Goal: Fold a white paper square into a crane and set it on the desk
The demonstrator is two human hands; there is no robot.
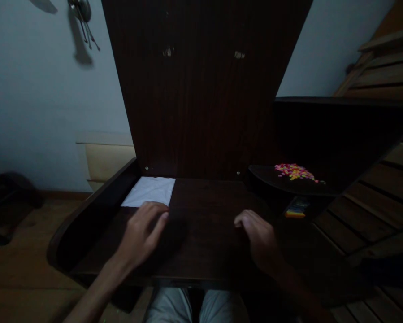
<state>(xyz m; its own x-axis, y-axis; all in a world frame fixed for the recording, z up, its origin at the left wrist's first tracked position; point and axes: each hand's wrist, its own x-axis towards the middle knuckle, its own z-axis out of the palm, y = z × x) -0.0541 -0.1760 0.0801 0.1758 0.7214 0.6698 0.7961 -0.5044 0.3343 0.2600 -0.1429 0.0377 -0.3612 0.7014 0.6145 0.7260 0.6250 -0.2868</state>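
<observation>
My left hand (144,231) is held over the dark wooden desk (204,242), with fingers loosely bent and the thumb apart from them. Nothing is in it. Just beyond its fingers a white folded cloth or paper sheet (150,190) lies flat at the desk's back left. My right hand (257,235) hovers over the right part of the desk, its fingers loosely curled inward and no object showing in them. Farther right, a heap of small pink, red and yellow pieces (295,172) lies on a raised corner shelf (265,175).
Below the shelf, a yellow-and-blue item (295,213) sits in a dark recess. A raised side panel (73,224) edges the desk on the left, and a tall dark back panel (201,112) rises behind. Wooden slats (383,197) stand at the right.
</observation>
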